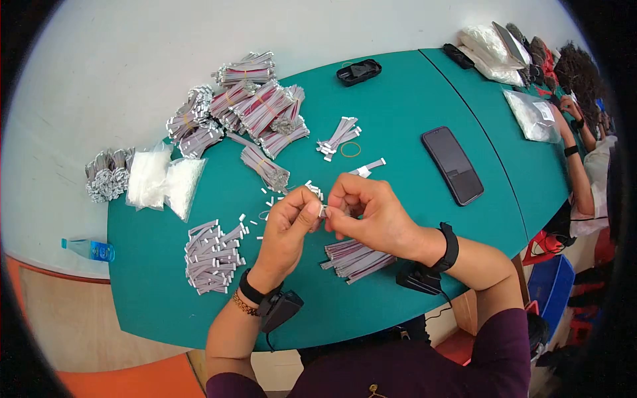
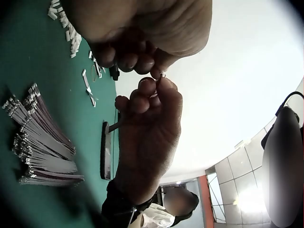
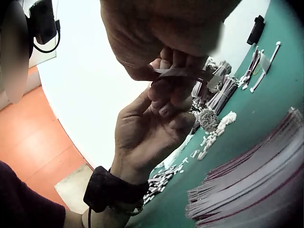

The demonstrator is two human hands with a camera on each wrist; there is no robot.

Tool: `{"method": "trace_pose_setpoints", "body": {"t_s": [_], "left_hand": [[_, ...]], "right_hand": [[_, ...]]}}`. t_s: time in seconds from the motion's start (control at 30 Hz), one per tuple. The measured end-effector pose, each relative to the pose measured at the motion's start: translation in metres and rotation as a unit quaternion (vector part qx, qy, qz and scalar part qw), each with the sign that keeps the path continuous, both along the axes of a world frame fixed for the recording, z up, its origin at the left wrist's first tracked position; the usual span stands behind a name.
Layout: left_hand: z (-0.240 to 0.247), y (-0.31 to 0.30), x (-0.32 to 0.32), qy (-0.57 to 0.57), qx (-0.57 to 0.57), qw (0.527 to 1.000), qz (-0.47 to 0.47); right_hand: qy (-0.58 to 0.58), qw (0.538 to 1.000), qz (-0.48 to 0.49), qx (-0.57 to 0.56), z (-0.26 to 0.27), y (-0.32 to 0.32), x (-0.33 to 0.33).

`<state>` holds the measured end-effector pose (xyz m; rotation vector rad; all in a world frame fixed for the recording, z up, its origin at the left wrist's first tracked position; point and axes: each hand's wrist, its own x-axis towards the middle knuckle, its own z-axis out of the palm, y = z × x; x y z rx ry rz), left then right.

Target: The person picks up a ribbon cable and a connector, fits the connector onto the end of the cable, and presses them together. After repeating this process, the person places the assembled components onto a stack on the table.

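In the head view my left hand (image 1: 285,229) and right hand (image 1: 375,215) meet fingertip to fingertip over the table. Between them is a small white connector (image 1: 323,211), pinched by the left thumb and fingers. My right hand pinches a short grey ribbon cable (image 3: 178,72) at the connector; the right wrist view shows the strip trailing among the fingers. Exactly how cable and connector join is hidden by the fingertips. Below the right hand lies a stack of grey and purple ribbon cables (image 1: 358,260). Cables with white ends (image 1: 213,257) are piled left of the left hand.
Bundled cables (image 1: 262,109) heap at the back left of the green table (image 1: 391,86), beside bags of white parts (image 1: 149,176). Loose white connectors (image 3: 221,128) lie beyond the hands. A phone (image 1: 452,166) lies to the right. Another person's arm (image 1: 580,166) reaches in at far right.
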<state>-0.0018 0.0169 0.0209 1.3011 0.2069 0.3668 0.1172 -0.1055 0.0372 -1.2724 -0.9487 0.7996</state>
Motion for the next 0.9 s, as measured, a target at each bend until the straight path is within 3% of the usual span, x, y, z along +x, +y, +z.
{"method": "trace_pose_setpoints", "body": {"t_s": [0.37, 0.57, 0.83, 0.9], "left_hand": [[0.003, -0.003, 0.000, -0.001, 0.116, 0.992, 0.046], [-0.001, 0.002, -0.001, 0.001, 0.137, 0.990, 0.040], [-0.006, 0.004, -0.001, -0.007, 0.142, 0.989, 0.045], [-0.004, 0.003, 0.000, -0.010, 0.099, 0.994, 0.038]], "right_hand": [[-0.108, 0.993, -0.044, 0.010, -0.006, -0.001, 0.000], [0.010, 1.000, 0.022, -0.002, 0.002, -0.001, 0.001], [0.065, 0.996, 0.058, -0.001, -0.002, 0.001, 0.002], [0.089, 0.994, 0.068, -0.003, -0.001, 0.001, 0.004]]}}
